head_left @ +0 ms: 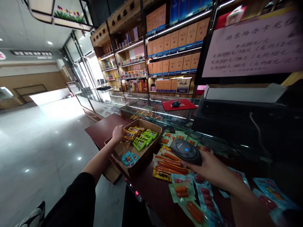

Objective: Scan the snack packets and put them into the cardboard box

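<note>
Scanner (186,150), likely light and rigid, suits a rear hold in our right hand's (213,168) closed fingers; whether our left hand (117,133) grips anything at the box (146,155), we cannot tell.

There is one scanner (186,150), one open box (147,155), one mouse (176,104), one red mat (188,104) and one sign (251,47); overlapping packets (142,142) defy exact counting.

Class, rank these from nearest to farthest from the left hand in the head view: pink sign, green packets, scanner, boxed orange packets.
1. Orange packets: beside the left hand, in the box.
2. Green packets: farther right, same box.
3. Scanner: right of the box, in the right hand.
4. Pink sign: upper right, farthest away.
</note>
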{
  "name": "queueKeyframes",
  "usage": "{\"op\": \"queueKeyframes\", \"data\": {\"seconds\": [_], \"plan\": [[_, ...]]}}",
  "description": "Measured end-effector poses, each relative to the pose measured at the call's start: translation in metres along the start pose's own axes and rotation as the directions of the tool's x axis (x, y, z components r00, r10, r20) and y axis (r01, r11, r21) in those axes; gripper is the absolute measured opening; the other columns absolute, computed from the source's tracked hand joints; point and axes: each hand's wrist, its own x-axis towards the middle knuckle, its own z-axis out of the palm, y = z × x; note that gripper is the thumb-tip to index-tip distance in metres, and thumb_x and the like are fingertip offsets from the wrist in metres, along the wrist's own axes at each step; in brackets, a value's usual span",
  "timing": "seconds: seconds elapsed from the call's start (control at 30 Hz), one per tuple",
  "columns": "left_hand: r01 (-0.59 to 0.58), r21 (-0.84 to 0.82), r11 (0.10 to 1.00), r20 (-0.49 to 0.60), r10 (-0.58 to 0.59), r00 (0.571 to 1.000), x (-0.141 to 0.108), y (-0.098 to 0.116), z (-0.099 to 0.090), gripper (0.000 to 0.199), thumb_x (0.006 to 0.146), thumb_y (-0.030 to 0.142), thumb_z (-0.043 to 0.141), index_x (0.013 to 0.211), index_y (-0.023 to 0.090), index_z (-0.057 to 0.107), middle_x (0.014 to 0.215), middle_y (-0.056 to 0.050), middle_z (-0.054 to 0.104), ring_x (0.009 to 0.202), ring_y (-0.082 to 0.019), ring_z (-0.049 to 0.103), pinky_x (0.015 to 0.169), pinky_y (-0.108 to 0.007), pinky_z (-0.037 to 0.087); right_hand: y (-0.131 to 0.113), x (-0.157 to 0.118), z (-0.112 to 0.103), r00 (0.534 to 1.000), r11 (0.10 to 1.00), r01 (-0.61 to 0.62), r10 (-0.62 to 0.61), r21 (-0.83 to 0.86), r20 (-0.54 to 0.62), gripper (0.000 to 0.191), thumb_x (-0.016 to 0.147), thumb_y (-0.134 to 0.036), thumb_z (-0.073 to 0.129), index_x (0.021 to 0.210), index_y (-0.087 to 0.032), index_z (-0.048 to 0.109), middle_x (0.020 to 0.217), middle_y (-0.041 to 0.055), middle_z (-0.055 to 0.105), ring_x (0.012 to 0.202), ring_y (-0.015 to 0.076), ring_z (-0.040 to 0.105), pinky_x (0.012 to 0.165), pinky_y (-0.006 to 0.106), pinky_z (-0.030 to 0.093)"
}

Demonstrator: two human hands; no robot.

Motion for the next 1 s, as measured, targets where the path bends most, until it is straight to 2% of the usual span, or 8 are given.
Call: {"op": "queueKeyframes", "data": {"seconds": [0.13,0.23,0.33,0.47,0.57,0.73,0.93,1.0], "plan": [[-0.061,0.081,0.995,-0.001,0.061,0.998,-0.007,0.008,-0.006,0.032,0.086,0.024,0.057,0.115,0.017,0.067,0.106,-0.016,0.071,0.104,-0.028,0.064,0.087,-0.032,0.047,0.011,-0.001,-0.008,0.998,1.000,0.009,-0.010,-0.015,-0.057,0.040,0.077,-0.047,0.068,0.108,-0.022,0.071,0.102,0.0075,0.077,0.097,0.0331,0.072,0.076,0.037,0.060],[-0.123,-0.003,0.992,0.010,0.123,0.992,-0.015,0.036,-0.004,0.030,0.086,0.026,0.057,0.113,0.017,0.069,0.106,-0.014,0.072,0.100,-0.028,0.066,0.086,-0.032,0.047,0.022,-0.010,-0.024,0.989,0.999,-0.019,0.014,-0.030,-0.145,0.044,0.077,-0.049,0.069,0.111,-0.021,0.069,0.109,0.0071,0.076,0.102,0.0326,0.070,0.084,0.039,0.059],[-0.239,-0.193,0.952,0.026,0.248,0.968,-0.030,0.090,0.005,0.031,0.085,0.026,0.060,0.113,0.016,0.070,0.103,-0.012,0.074,0.095,-0.026,0.068,0.084,-0.031,0.048,0.034,-0.028,-0.049,0.975,0.995,-0.065,0.047,-0.073,-0.219,0.047,0.078,-0.050,0.068,0.115,-0.022,0.068,0.112,0.0066,0.075,0.105,0.0321,0.069,0.088,0.040,0.056],[-0.364,-0.411,0.836,0.057,0.422,0.905,-0.064,0.180,0.022,0.029,0.083,0.030,0.063,0.107,0.017,0.072,0.098,-0.009,0.075,0.090,-0.023,0.068,0.082,-0.030,0.050,0.042,-0.057,-0.080,0.949,0.968,-0.207,0.164,-0.143,-0.269,0.044,0.079,-0.052,0.066,0.111,-0.021,0.070,0.088,0.0063,0.078,0.091,0.0325,0.072,0.076,0.037,0.057],[-0.464,-0.508,0.726,0.101,0.585,0.805,-0.091,0.243,0.035,0.027,0.083,0.032,0.064,0.106,0.019,0.072,0.096,-0.008,0.075,0.087,-0.021,0.069,0.081,-0.029,0.051,0.048,-0.073,-0.094,0.918,0.928,-0.322,0.257,-0.189,-0.302,0.037,0.081,-0.047,0.064,0.105,-0.020,0.072,0.079,0.0076,0.077,0.082,0.0318,0.073,0.071,0.035,0.054],[-0.677,-0.443,0.588,0.114,0.786,0.608,-0.122,0.326,0.061,0.029,0.084,0.021,0.058,0.111,0.017,0.070,0.107,-0.011,0.071,0.099,-0.024,0.066,0.089,-0.032,0.049,0.061,-0.086,-0.104,0.854,0.842,-0.463,0.339,-0.278,-0.394,0.037,0.081,-0.045,0.065,0.104,-0.017,0.071,0.099,0.0161,0.076,0.097,0.0366,0.070,0.075,0.034,0.050],[-0.924,-0.202,0.324,0.245,0.930,0.273,-0.128,0.382,0.100,0.055,0.086,0.014,0.049,0.140,0.016,0.050,0.145,-0.016,0.048,0.132,-0.028,0.046,0.107,-0.039,0.039,0.066,-0.095,-0.108,0.803,0.760,-0.567,0.426,-0.316,-0.417,0.036,0.081,-0.043,0.064,0.101,-0.015,0.071,0.103,0.0181,0.075,0.097,0.0353,0.070,0.075,0.034,0.049],[-0.955,-0.144,0.259,0.295,0.933,0.208,-0.125,0.390,0.110,0.058,0.086,0.013,0.048,0.144,0.019,0.046,0.153,-0.014,0.038,0.139,-0.030,0.036,0.109,-0.043,0.035,0.065,-0.096,-0.109,0.792,0.749,-0.586,0.447,-0.311,-0.415,0.035,0.081,-0.042,0.065,0.101,-0.014,0.071,0.103,0.0175,0.075,0.097,0.0337,0.070,0.076,0.033,0.050]]}}
